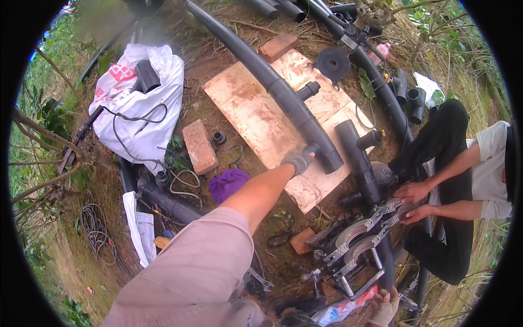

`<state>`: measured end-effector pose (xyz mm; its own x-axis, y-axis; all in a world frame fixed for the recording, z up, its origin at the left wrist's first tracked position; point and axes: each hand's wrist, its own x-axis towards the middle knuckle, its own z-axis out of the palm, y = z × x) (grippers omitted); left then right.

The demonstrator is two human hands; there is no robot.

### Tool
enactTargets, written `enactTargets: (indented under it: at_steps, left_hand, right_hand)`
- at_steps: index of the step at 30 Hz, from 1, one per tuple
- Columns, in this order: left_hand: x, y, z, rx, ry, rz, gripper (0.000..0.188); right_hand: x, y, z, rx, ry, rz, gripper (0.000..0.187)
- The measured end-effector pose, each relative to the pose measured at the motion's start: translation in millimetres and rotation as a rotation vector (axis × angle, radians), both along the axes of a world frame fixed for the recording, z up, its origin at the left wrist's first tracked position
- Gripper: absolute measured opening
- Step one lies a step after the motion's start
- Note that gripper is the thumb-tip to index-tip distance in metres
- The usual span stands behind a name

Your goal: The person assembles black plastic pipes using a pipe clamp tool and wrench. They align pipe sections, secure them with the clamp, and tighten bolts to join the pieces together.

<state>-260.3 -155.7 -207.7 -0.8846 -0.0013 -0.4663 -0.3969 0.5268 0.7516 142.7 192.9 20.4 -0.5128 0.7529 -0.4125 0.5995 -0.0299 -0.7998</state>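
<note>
While my left hand (298,160) meets the near end of the long black pipe (274,83), my right hand (384,309) sits low by the clamp frame (359,247).

Left: gloved in grey, fingers bent against the pipe wall; can't tell if they really grip. Right: fingers half curled at the lower edge; can't tell if they hold anything. Pipe lies slantwise across the stained board (237,98), side stub (309,90) pointing right. Co-worker's hands (413,192) are at the clamp frame; a shorter tee pipe (359,161) is just right of the long one. Left of the board I see a brick (200,146), purple cloth (229,184), white sack (166,71).
</note>
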Motion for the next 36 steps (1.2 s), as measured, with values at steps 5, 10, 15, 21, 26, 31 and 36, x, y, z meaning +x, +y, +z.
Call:
enactTargets:
  at_steps: [5,10,15,21,26,31,36]
  left_hand:
    - [-14.3,1.4,21.8,-0.121,0.001,-0.144,0.063]
    - [-14.2,-1.4,62.8,-0.209,-0.012,-0.302,0.076]
    - [-17.8,-2.6,66.5,-0.235,0.028,-0.324,0.079]
    - [-38.6,8.8,86.8,-0.401,-0.076,-0.458,0.069]
    - [-41.6,13.3,92.5,-0.539,-0.016,-0.562,0.053]
    - [-41.5,7.5,80.9,-0.549,-0.025,-0.616,0.053]
    - [-25.6,-5.8,68.8,-0.561,-0.018,-0.689,0.053]
  right_hand:
    - [-4.2,-0.7,-11.9,-0.054,0.033,0.223,0.046]
    - [-8.6,-5.6,-8.0,-0.048,0.040,0.256,0.046]
    - [-13.3,-6.1,-9.0,-0.054,0.016,0.255,0.044]
    - [-24.7,-12.4,-11.1,-0.049,0.012,0.308,0.038]
    - [-24.8,-17.0,-8.6,-0.077,0.019,0.305,0.038]
    - [-7.6,21.2,-32.8,-0.085,0.097,0.349,0.058]
    - [-12.3,9.8,-27.0,-0.119,0.114,0.333,0.051]
